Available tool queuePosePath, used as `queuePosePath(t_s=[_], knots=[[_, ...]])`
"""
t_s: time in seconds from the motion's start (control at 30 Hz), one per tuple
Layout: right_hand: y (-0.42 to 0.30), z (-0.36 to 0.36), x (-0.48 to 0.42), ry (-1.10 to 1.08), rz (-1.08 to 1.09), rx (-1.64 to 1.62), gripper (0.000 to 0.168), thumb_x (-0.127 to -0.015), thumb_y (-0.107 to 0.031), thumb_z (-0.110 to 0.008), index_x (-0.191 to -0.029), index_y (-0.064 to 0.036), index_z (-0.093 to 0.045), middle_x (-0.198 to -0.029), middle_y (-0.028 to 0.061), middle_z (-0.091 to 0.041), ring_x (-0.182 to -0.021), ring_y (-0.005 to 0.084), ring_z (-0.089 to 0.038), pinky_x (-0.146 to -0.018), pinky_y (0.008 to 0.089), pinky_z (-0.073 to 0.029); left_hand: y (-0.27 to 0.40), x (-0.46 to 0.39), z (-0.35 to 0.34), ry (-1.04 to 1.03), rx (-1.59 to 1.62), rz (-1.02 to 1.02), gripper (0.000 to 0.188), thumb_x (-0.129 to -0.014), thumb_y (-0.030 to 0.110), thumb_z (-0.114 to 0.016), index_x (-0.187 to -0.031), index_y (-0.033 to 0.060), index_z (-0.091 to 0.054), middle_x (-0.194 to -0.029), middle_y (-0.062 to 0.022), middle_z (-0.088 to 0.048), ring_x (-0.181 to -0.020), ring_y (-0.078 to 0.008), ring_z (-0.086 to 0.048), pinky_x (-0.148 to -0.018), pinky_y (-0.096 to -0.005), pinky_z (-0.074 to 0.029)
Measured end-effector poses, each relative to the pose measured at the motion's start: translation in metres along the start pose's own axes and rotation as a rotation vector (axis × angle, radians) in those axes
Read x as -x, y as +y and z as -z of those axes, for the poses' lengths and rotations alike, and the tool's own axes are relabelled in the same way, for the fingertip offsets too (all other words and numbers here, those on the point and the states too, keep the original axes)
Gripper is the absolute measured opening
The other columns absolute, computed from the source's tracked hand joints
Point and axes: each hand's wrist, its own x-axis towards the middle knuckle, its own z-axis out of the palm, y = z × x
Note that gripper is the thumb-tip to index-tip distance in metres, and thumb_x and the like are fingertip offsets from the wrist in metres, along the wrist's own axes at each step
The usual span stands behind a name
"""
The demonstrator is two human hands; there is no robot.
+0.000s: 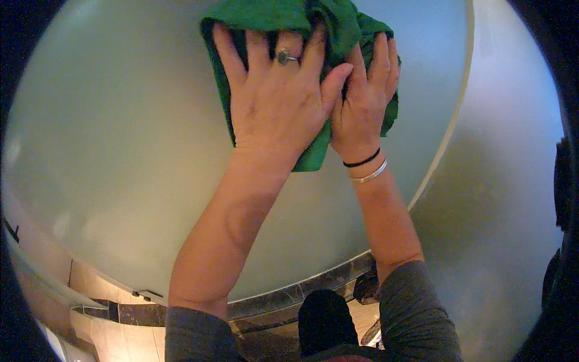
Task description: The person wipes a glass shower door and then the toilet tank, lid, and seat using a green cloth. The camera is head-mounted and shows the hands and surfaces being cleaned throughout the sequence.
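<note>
A green cloth (312, 156) is spread and bunched against a large frosted glass panel (135, 135) at the top of the view. My left hand (280, 95) lies over the cloth with its fingers apart, the fingertips tucked under a fold; a ring with a stone is on one finger. Close beside it on the right, my right hand (366, 95) presses on the bunched part of the cloth, and its wrist carries a black band and a silver-coloured bangle. The left thumb reaches across to the right hand.
Another frosted panel (488, 235) meets the first along a pale vertical seam (445, 140) at the right. A dark stone sill (289, 296) runs below the glass. A small metal fitting (147, 295) sits at the glass's lower edge, above a pale floor (131, 341).
</note>
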Motion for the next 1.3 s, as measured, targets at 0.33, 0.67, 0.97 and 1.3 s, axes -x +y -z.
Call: queuePosePath(t_s=[0.33, 0.67, 0.97, 1.3], knots=[[0.006, 0.054, 0.178, -0.224, -0.149, -0.063, 0.047, -0.089, -0.030, -0.051, -0.132, -0.010, -0.050, -0.145, 0.0232, -0.033, -0.135, 0.0476, -0.028, -0.109, 0.0599, -0.023, 0.055, 0.144, 0.012, -0.428, 0.420, -0.152, 0.054, -0.084, 0.044, -0.060, -0.120, 0.0023, -0.060, -0.128, -0.0150, -0.054, -0.120, -0.0351, -0.047, -0.109, -0.0576, -0.026], [0.090, 0.034, 0.092, -0.028, -0.140, -0.009, 0.054, -0.091, -0.034, -0.052, -0.138, -0.009, -0.043, -0.147, 0.0203, -0.031, -0.136, 0.0452, -0.026, -0.110, 0.0551, -0.021, 0.103, 0.053, -0.041, -0.299, 0.335, -0.089, 0.057, -0.087, 0.050, -0.055, -0.120, 0.0042, -0.060, -0.125, -0.0178, -0.055, -0.119, -0.0396, -0.046, -0.111, -0.0592, -0.018], [0.118, 0.070, 0.187, -0.157, -0.184, -0.006, 0.059, -0.087, -0.029, -0.060, -0.138, -0.008, -0.041, -0.145, 0.0213, -0.033, -0.135, 0.0433, -0.029, -0.110, 0.0530, -0.024, 0.153, 0.121, -0.055, -0.433, 0.513, -0.054, 0.061, -0.086, 0.053, -0.054, -0.120, 0.0033, -0.059, -0.133, -0.0162, -0.052, -0.128, -0.0381, -0.041, -0.111, -0.0586, -0.019], [0.232, 0.032, 0.072, 0.068, -0.077, -0.002, 0.047, -0.092, -0.034, -0.051, -0.131, -0.007, -0.051, -0.144, 0.0214, -0.037, -0.134, 0.0393, -0.031, -0.111, 0.0481, -0.024, 0.192, 0.013, -0.117, -0.180, 0.489, -0.111, 0.068, -0.085, 0.053, -0.053, -0.126, -0.0018, -0.053, -0.131, -0.0177, -0.052, -0.128, -0.0372, -0.040, -0.114, -0.0554, -0.016]])
